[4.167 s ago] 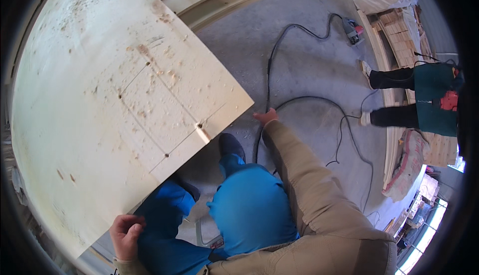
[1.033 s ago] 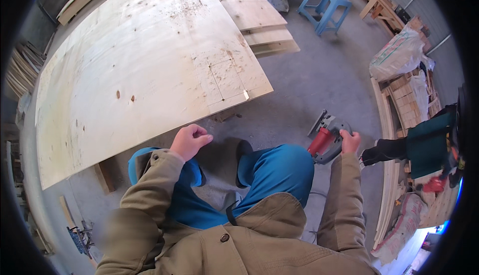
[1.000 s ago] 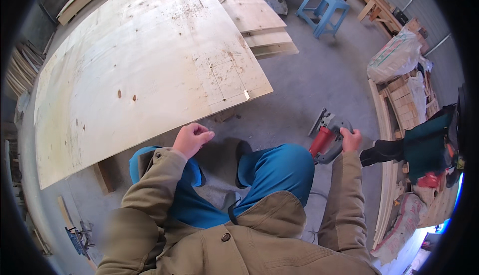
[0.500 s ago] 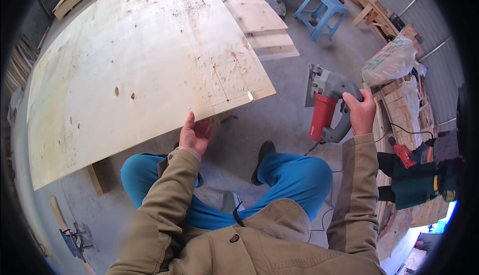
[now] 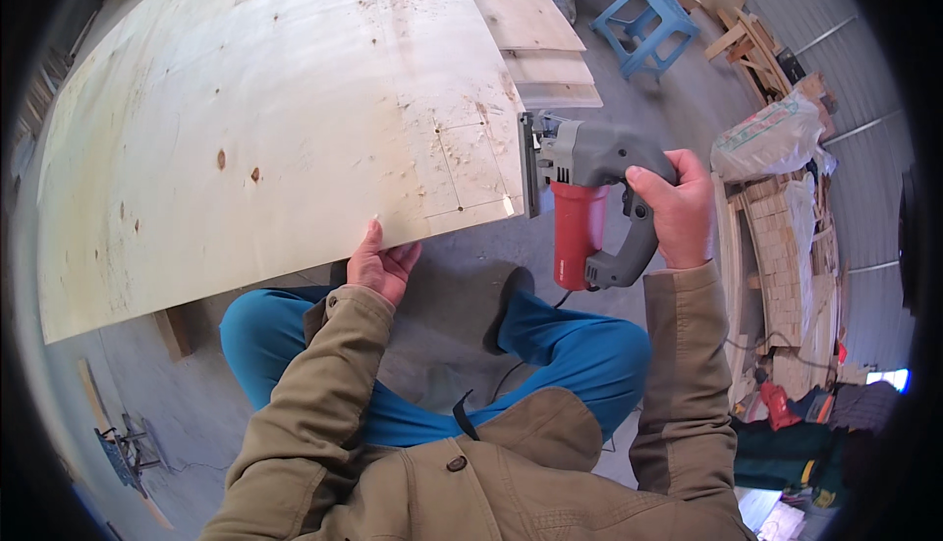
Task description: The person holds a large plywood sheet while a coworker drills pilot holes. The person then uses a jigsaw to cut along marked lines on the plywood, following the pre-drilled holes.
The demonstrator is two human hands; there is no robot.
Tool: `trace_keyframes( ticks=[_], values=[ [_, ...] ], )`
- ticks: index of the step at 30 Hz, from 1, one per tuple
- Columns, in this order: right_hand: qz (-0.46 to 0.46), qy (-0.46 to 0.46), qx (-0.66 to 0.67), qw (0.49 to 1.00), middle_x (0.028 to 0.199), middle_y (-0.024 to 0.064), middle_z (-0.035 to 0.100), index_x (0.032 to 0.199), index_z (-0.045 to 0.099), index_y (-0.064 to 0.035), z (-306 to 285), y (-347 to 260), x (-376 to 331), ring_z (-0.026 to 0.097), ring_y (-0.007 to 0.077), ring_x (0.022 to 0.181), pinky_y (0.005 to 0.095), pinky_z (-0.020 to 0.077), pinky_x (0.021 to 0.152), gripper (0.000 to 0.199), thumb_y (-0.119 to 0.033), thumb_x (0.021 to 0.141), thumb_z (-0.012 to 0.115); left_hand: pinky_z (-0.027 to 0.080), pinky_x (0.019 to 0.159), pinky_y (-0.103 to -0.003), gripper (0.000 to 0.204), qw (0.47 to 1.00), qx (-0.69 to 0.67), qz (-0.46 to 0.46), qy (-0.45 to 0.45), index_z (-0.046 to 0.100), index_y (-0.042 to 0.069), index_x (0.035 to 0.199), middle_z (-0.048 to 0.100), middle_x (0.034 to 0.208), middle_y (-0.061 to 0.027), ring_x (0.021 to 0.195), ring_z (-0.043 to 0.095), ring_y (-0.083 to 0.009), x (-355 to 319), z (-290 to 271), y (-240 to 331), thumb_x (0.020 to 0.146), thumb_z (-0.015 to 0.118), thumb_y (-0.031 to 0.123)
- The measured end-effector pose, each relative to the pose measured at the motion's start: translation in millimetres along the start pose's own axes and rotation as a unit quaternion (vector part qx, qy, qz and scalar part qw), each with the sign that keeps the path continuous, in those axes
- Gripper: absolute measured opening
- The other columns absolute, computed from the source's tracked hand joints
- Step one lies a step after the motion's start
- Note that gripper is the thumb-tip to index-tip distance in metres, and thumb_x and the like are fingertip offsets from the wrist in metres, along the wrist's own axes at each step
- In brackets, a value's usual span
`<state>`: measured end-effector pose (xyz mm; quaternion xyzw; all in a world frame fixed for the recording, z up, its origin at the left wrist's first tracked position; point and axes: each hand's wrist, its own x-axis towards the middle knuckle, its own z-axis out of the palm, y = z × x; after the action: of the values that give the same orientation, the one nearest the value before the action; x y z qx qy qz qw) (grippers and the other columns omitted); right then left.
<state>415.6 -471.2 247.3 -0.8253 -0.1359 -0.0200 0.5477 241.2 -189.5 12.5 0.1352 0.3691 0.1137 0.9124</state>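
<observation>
My right hand point(image 5: 682, 205) is wrapped round the handle of a red and grey jigsaw point(image 5: 580, 219). The jigsaw is tipped, its flat base standing upright at the right end of a large plywood sheet point(image 5: 295, 138); whether the two touch I cannot tell. At the sheet's near edge, my left hand point(image 5: 381, 264) has its thumb over the top and its fingers curled below. Pencil lines and small holes mark out a rectangle point(image 5: 471, 168) near the sheet's right corner, with wood chips scattered around it. The jigsaw's blade cannot be made out.
More plywood sheets point(image 5: 550, 70) lie behind this one. A blue plastic stool point(image 5: 645, 28) stands on the floor at the far right. Along the right wall are a white sack point(image 5: 771, 136), stacked wood pieces point(image 5: 781, 246) and a red power tool point(image 5: 778, 405). A wooden support point(image 5: 175, 333) shows under the sheet.
The jigsaw has moved left in my right hand, from over the floor to the sheet's right edge. My left hand stays at the near edge, and the view has shifted slightly.
</observation>
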Motion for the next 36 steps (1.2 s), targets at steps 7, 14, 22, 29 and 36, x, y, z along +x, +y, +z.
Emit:
trace_keyframes(
  ticks=[7, 14, 22, 29, 36],
  values=[
    [-0.026, -0.004, -0.053, 0.998, 0.082, 0.0023, 0.066, 0.092, 0.064, 0.0008, 14, -20, -18, 0.059, 0.007, 0.072, 0.0255, 0.0504, 0.064, 0.026, -0.013, 0.08, 0.082, 0.054, 0.097, -0.039, 0.044, 0.919, 0.337, -0.124, -0.16, 0.059, 0.001, 0.133, 0.071, 0.123, -0.0125, 0.112, 0.068, -0.0239, -46, 27, -44, 0.101, 0.068, 0.03],
    [0.027, 0.02, -0.001, 0.999, 0.085, 0.0016, 0.066, 0.096, 0.063, -0.0001, 5, -49, -40, 0.058, 0.0055, 0.072, 0.0228, 0.0491, 0.064, 0.022, -0.008, 0.083, 0.079, 0.055, 0.088, -0.034, 0.03, 0.86, 0.46, 0.077, -0.208, 0.068, 0.001, 0.116, 0.074, 0.112, -0.0101, 0.102, 0.07, -0.0203, -53, 59, -49, 0.095, 0.074, 0.022],
    [0.013, 0.045, -0.038, 0.998, 0.084, 0.0004, 0.065, 0.098, 0.063, -0.0005, -24, -54, -59, 0.058, 0.0052, 0.073, 0.0227, 0.0491, 0.065, 0.022, -0.007, 0.084, 0.079, 0.052, 0.093, -0.041, 0.042, 0.498, 0.692, 0.474, -0.218, 0.069, 0.004, 0.117, 0.068, 0.109, -0.0129, 0.106, 0.064, -0.0338, -32, 98, -51, 0.081, 0.082, 0.022],
    [0.026, 0.069, -0.033, 0.997, 0.085, 0.0006, 0.064, 0.098, 0.062, -0.0001, -52, -38, -70, 0.057, 0.0053, 0.074, 0.0231, 0.0493, 0.066, 0.023, -0.008, 0.084, 0.079, 0.045, 0.096, -0.042, 0.032, 0.389, 0.778, 0.45, -0.204, 0.072, 0.011, 0.108, 0.065, 0.111, -0.0084, 0.112, 0.059, -0.0287, -1, 110, -62, 0.08, 0.081, 0.023],
    [0.033, 0.084, -0.047, 0.995, 0.085, 0.0014, 0.064, 0.099, 0.062, 0.0002, -71, -20, -78, 0.058, 0.0059, 0.074, 0.0238, 0.0498, 0.066, 0.023, -0.007, 0.084, 0.078, 0.047, 0.092, -0.041, 0.027, 0.362, 0.75, 0.514, -0.207, 0.071, 0.013, 0.101, 0.065, 0.107, -0.0042, 0.104, 0.061, -0.0281, 21, 103, -71, 0.076, 0.082, 0.017]
  ],
)
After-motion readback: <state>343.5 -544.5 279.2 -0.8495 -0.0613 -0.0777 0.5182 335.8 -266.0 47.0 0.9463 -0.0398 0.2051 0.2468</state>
